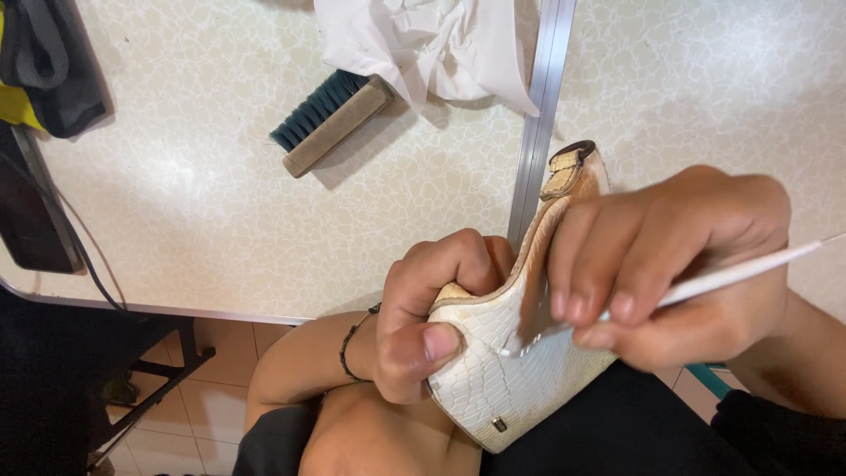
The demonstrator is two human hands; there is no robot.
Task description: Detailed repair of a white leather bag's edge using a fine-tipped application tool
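Note:
My left hand (427, 308) grips a white, scale-textured shoe (507, 379) by its upper edge, thumb pressed on the outside, fingers curled inside. The shoe's tan strap with a buckle (573, 167) points away from me toward the table. My right hand (670, 264) holds a thin white-handled tool (749, 269), its flat greyish tip (533, 326) resting against the shoe's side near the opening. The shoe sits over my lap, just off the table's front edge.
A wooden brush with dark teal bristles (330, 123) lies on the pale patterned table (203, 194). A crumpled white cloth (432, 44) lies behind it. A metal seam strip (542, 106) runs across the tabletop. Dark items (44, 70) sit at the left; tiled floor (203, 414) shows below.

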